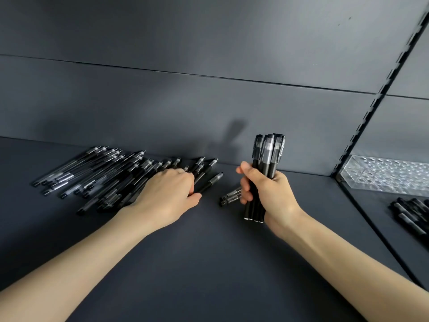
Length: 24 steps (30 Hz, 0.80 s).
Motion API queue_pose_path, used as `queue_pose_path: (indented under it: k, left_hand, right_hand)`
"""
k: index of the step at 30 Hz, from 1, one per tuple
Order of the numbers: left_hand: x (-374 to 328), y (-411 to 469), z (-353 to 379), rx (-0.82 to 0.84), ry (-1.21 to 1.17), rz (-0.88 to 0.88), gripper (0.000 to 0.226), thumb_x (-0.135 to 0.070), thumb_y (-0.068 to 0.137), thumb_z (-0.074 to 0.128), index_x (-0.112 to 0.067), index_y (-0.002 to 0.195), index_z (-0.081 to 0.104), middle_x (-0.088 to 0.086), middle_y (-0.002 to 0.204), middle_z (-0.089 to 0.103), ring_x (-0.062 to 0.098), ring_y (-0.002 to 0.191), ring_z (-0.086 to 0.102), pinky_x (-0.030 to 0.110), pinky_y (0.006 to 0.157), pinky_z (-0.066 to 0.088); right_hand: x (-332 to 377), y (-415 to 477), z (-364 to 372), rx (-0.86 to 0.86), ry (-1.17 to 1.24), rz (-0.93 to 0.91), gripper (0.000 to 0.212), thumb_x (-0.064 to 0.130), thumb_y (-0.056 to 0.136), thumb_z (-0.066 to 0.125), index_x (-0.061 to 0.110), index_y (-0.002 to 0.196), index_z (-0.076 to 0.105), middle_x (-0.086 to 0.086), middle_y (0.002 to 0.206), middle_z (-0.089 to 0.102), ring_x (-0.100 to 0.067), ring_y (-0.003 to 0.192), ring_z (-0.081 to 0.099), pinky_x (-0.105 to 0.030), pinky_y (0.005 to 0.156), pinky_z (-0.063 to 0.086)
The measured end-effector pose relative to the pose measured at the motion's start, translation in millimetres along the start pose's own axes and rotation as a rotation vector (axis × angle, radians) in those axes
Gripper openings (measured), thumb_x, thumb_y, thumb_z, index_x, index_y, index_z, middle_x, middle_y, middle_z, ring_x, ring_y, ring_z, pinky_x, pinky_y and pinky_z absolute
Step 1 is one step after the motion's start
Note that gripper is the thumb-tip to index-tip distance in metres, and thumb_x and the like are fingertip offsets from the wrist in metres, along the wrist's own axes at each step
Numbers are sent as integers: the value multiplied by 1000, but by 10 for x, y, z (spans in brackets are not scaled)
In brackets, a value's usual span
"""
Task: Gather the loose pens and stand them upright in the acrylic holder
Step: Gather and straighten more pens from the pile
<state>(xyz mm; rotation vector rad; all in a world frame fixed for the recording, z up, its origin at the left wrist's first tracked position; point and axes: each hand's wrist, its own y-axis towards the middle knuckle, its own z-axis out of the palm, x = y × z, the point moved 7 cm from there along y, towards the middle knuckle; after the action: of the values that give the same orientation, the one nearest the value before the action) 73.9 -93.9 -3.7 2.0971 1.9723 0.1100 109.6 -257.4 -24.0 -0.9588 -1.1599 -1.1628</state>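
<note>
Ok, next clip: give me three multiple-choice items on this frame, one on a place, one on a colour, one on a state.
1. Where is the clear acrylic holder?
A front left corner
B far right, past the slotted black rail
C in a hand

2. What colour is the flat shelf surface?
A white
B red
C dark grey

3. How is the bundle of black capped pens?
A gripped upright in the right hand
B lying flat
C standing in the holder

Answers: 1 B, it sits beyond the rail; 2 C, it is grey throughout; 3 A, the hand wraps the barrels, caps up.
</note>
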Motion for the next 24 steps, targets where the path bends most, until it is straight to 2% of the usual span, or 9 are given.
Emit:
queue_pose_path:
  k: [3, 7, 9, 12, 14, 17, 21, 22, 24]
  left_hand:
    - [-32, -20, -7, -41, -40, -9, 24, -40, 95, 49, -19, 82, 51, -7, 83, 53, 17, 80, 51, 26, 67, 33]
    - [-115, -99, -83, -127, -621, -16, 21, -36, 90, 58, -20, 77, 61, -8, 58, 56, 6, 53, 49, 20, 54, 38]
    - [-320, -153, -61, -65, -744, 93, 17, -34, 89, 61, -20, 79, 64, -5, 65, 62, 5, 59, 52, 18, 57, 41]
    - [-426, -180, -5, -10, -757, 171, 15, -34, 87, 63, -22, 80, 68, -5, 78, 64, 6, 68, 55, 14, 62, 40]
    - [-316, -150, -9, -68, -786, 113, 22, -34, 89, 60, -17, 77, 69, -3, 76, 65, 11, 68, 56, 15, 61, 41]
    - [-134, -101, -46, -156, -904, -11, 30, -39, 93, 53, -16, 79, 66, 1, 79, 66, 18, 74, 59, 28, 69, 46]
    - [-268, -79, -206, -106, -1080, 33, 23, -41, 91, 51, -22, 96, 63, -20, 74, 64, -4, 73, 57, 15, 71, 42]
    - [-337, -77, -263, -76, -1127, 82, 27, -41, 92, 52, -18, 100, 62, -16, 71, 64, 1, 70, 59, 18, 69, 46]
    - [-468, -91, -417, -24, -1221, 177, 34, -41, 88, 58, -11, 105, 60, -6, 72, 65, 18, 60, 60, 37, 58, 51]
  right_hand:
    - [6, -25, 16, 14, -47, -12, 19, 21, 91, 60, 3, 84, 61, 2, 49, 42, -13, 43, 35, -26, 47, 39]
    - [36, -72, 34, 11, -77, -54, 26, 25, 85, 68, 3, 76, 57, -2, 50, 41, -15, 43, 36, -29, 51, 40]
    - [55, -92, 33, -2, -81, -56, 27, 25, 83, 70, 10, 67, 54, -3, 49, 41, -16, 43, 37, -27, 50, 41]
    - [77, -88, -16, -42, -77, -50, 31, 23, 85, 67, 12, 66, 46, 0, 50, 44, -13, 44, 42, -23, 47, 40]
    - [84, -81, -44, -52, -22, -49, 22, 23, 88, 63, 12, 73, 53, 0, 58, 55, -13, 53, 51, -25, 54, 45]
    - [96, -112, 28, 19, 10, -57, 16, 23, 93, 57, 12, 82, 56, -2, 64, 61, -15, 59, 57, -27, 62, 51]
    - [142, -242, 278, 211, -58, -139, 15, 17, 93, 57, 9, 81, 53, -3, 60, 48, -15, 53, 47, -29, 66, 53]
    - [168, -277, 334, 252, -79, -168, 14, 16, 92, 58, 7, 82, 53, -4, 61, 48, -15, 55, 47, -28, 68, 53]
    - [214, -347, 426, 320, -134, -231, 15, 13, 92, 59, 1, 85, 55, -4, 64, 51, -14, 61, 51, -27, 70, 52]
